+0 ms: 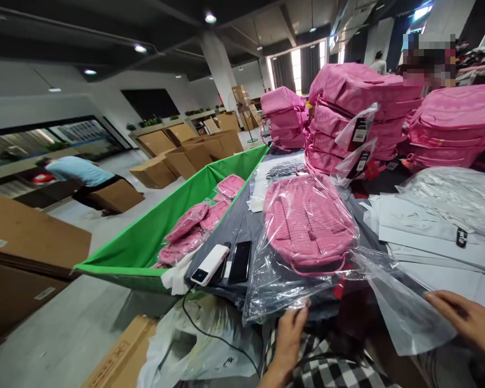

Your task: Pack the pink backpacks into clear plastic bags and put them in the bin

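Packing workshop: piled pink backpacks, cardboard boxes, green bin

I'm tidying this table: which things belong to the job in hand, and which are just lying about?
Likely the job's: pink backpack; clear bag around it; stacked pink backpacks; clear plastic pile; bagged pink items in the green bin.
Likely just lying about: white power bank; black phone.

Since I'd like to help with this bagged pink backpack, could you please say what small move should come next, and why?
I would probably have the right hand fold the loose clear flap over the pink backpack: the backpack lies in clear plastic, the flap trails out unfolded, and the hand is at its edge.
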Available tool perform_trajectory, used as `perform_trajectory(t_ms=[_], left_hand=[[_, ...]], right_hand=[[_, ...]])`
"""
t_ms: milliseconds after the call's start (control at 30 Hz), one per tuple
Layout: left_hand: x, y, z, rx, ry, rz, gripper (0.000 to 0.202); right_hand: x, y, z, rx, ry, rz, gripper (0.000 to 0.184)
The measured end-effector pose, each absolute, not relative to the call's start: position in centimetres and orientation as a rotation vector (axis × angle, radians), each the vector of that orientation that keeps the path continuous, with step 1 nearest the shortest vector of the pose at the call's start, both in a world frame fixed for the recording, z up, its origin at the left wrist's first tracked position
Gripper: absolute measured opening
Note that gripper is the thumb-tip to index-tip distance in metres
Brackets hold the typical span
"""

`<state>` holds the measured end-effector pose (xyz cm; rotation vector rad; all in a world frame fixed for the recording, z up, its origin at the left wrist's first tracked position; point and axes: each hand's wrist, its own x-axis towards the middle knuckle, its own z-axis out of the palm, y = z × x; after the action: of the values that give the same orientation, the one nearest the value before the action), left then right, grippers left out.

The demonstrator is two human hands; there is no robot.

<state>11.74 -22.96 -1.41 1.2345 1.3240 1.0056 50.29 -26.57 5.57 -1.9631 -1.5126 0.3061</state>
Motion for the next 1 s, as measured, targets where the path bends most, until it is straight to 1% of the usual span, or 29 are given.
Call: perform_trajectory(t_ms=[33, 100, 133, 167, 200, 267, 333, 367, 433, 533, 633, 733, 800, 867, 933, 1000], left_hand=[[13.9, -22.5, -1.3, 1.442, 1.270, 0.947, 0.053], [18.1, -20.9, -1.2, 1.722, 1.259, 0.886, 0.056], [19.9, -20.0, -1.2, 1.797, 1.284, 0.866, 0.058], [21.3, -19.2, -1.3, 1.839, 1.315, 0.852, 0.056], [22.3, -18.5, -1.3, 1.856, 1.334, 0.831, 0.050], [23.1, -17.7, -0.8, 1.814, 1.336, 0.778, 0.031], [22.7, -17.6, 0.4, 1.689, 1.288, 0.740, 0.013], [22.3, -17.7, 1.2, 1.601, 1.247, 0.737, 0.008], [21.9, -18.1, 3.0, 1.452, 1.159, 0.753, 0.010], [22.9, -18.7, 4.8, 1.519, 1.157, 0.744, 0.010], [24.8, -19.4, 4.9, 1.770, 1.199, 0.654, 0.009], [25.6, -19.9, 3.9, 1.931, 1.019, 0.540, 0.019], [25.3, -19.8, 3.4, 2.141, 0.864, 0.508, 0.026], [24.8, -19.1, 3.4, 2.437, 0.806, 0.486, 0.031], [24.6, -17.8, 4.0, 2.745, 0.785, 0.463, 0.033], [24.9, -16.4, 5.1, 3.031, 0.570, 0.443, 0.031]], right_hand=[[49.0, -26.4, 5.4, -1.945, -1.556, 0.293, 0.050], [46.5, -25.5, 5.2, -1.981, -1.619, 0.306, 0.060], [45.5, -24.9, 5.0, -2.030, -1.633, 0.270, 0.060], [45.0, -24.5, 4.9, -2.094, -1.644, 0.233, 0.055], [44.9, -24.3, 4.8, -2.160, -1.651, 0.208, 0.048], [45.8, -24.5, 4.7, -2.237, -1.656, 0.137, 0.037], [47.0, -25.5, 4.6, -2.179, -1.658, -0.025, 0.033], [47.4, -26.1, 4.7, -2.106, -1.670, -0.113, 0.031], [47.2, -27.2, 4.7, -1.928, -1.741, -0.199, 0.028], [44.8, -28.2, 4.6, -1.670, -1.861, -0.048, 0.027], [42.1, -29.2, 3.6, -1.569, -1.814, 0.077, 0.029], [41.0, -30.3, 1.7, -1.556, -1.777, -0.054, 0.035], [40.8, -31.0, 0.3, -1.532, -1.777, -0.151, 0.043], [40.7, -31.5, -0.9, -1.505, -1.772, -0.201, 0.050], [40.5, -32.0, -1.7, -1.489, -1.765, -0.234, 0.053], [40.2, -32.5, -2.1, -1.472, -1.790, -0.258, 0.054]])
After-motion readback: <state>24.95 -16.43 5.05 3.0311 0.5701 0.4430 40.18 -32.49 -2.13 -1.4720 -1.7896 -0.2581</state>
